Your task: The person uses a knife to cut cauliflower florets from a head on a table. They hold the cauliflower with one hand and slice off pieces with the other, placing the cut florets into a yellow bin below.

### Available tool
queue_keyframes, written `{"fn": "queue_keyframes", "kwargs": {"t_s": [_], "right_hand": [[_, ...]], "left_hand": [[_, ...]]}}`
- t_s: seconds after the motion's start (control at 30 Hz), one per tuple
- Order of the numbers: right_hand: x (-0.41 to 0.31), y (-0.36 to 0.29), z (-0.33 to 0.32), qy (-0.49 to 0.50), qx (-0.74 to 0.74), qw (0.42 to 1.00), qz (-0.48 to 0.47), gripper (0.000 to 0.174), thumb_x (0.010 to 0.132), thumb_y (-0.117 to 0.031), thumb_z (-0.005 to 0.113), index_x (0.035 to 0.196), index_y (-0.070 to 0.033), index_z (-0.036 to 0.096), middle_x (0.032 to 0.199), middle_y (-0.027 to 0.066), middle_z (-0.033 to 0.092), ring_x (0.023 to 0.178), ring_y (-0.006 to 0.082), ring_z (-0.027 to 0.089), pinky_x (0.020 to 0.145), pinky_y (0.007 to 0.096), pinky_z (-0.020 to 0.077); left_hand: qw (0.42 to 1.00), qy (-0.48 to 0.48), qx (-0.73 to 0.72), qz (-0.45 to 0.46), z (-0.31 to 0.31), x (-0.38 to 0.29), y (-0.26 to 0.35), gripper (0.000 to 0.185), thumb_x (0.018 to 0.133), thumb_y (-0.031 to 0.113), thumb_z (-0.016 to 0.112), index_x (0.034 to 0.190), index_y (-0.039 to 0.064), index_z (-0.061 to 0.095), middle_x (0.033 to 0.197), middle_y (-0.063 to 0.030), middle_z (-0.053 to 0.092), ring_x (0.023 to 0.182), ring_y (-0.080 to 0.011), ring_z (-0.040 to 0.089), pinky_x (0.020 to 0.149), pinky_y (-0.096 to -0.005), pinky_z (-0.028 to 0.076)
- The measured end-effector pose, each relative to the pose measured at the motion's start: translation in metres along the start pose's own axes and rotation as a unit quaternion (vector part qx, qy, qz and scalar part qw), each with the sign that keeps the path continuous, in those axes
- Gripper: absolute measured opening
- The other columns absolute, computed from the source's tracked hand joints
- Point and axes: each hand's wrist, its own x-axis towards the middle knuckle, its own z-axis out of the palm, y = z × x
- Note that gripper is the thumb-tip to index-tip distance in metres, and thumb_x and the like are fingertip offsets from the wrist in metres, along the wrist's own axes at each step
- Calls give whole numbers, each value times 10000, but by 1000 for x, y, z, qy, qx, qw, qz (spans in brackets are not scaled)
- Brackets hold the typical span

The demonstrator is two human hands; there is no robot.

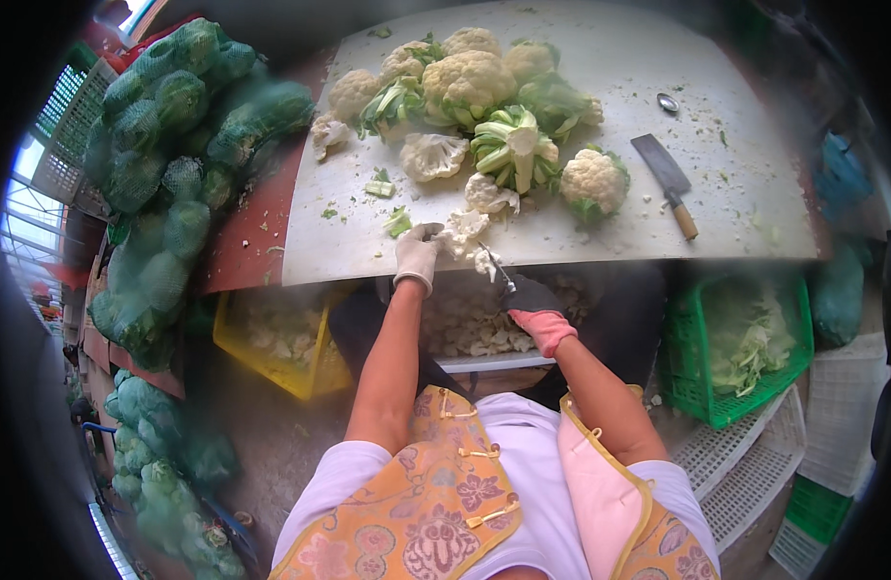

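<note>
My left hand (416, 255), in a whitish glove, grips a cut piece of cauliflower (463, 228) at the near edge of a white board (329, 254). In a dark and pink glove, my right hand (538, 310) holds a small knife (498, 267). Its blade points up and left, beside a small floret (485, 264). Another cut cauliflower piece (489, 194) lies just beyond. Under the board's edge, between my legs, a container holds many cut florets (474, 326).
Whole cauliflowers (469, 78) are heaped at the back. A cleaver (664, 170) and a spoon-like metal piece (667, 103) lie right. Green net sacks of vegetables (177, 109) crowd the left. A yellow crate (308, 362) and a green crate (688, 377) flank my legs.
</note>
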Motion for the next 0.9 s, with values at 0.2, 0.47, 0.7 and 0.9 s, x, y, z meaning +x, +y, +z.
{"fn": "queue_keyframes", "kwargs": {"t_s": [0.2,0.47,0.7,0.9], "right_hand": [[0,-22,4,-62,27,997,24,330,840,-306,551,1017,-50,661,957,203,670,938,417,615,792,455,488],[5,-55,-1,-97,57,993,36,458,907,-428,495,1097,-46,662,1189,181,630,1182,348,543,983,398,416],[4,-86,-13,-149,108,977,110,277,866,-235,513,966,-14,646,1041,232,651,955,397,614,810,436,482],[6,-62,4,33,92,995,2,330,834,-300,553,980,-28,669,943,240,662,869,435,612,752,448,488]], "left_hand": [[986,53,110,116,6,-24,6,188,784,-53,662,963,4,660,782,-55,670,705,-104,626,641,-247,513],[968,141,137,158,20,-52,13,75,798,-6,695,865,10,665,723,-60,680,650,-92,604,612,-253,493],[976,181,36,112,24,-67,-5,60,790,-18,714,825,-3,668,713,-46,671,613,-89,585,570,-249,485],[988,-9,154,-19,0,-47,18,164,823,168,743,792,7,731,672,-59,670,571,-91,578,540,-254,479]]}}
